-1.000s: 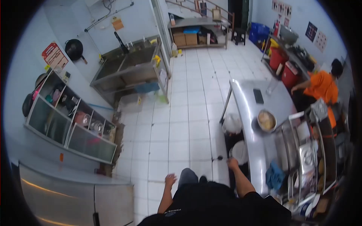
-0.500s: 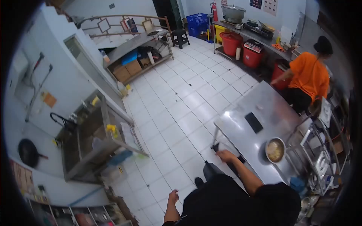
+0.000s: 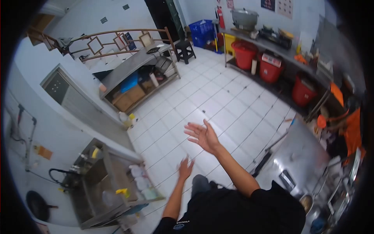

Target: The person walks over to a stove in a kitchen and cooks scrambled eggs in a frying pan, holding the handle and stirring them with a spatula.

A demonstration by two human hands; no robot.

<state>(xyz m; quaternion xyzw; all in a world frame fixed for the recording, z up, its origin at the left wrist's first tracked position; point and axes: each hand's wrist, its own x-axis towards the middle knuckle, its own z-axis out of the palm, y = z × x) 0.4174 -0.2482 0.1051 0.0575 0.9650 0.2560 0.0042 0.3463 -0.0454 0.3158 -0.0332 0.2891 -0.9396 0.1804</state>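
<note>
My right hand (image 3: 202, 135) is raised in front of me over the tiled floor, palm showing and fingers spread, holding nothing. Lower and to its left, my left hand (image 3: 186, 168) is also held out with fingers apart and nothing in it; its fingertips are a little blurred. Neither hand touches anything. To the right of my body stands a steel table (image 3: 284, 158) with a dark flat phone-like object (image 3: 287, 178) on it. A metal bowl (image 3: 306, 203) sits near its end, partly cut off by my shoulder.
At left is a steel sink (image 3: 105, 179) with a black faucet. Ahead stand a steel bench (image 3: 128, 74) and a black stool (image 3: 184, 51). Along the far right, red buckets (image 3: 270, 68) sit under a counter (image 3: 280, 48). A person in an orange shirt (image 3: 352, 132) is at the right edge.
Both hands have risen and opened out in front of me. My view has swung left, so the table, bowl and co-worker sit farther right.
</note>
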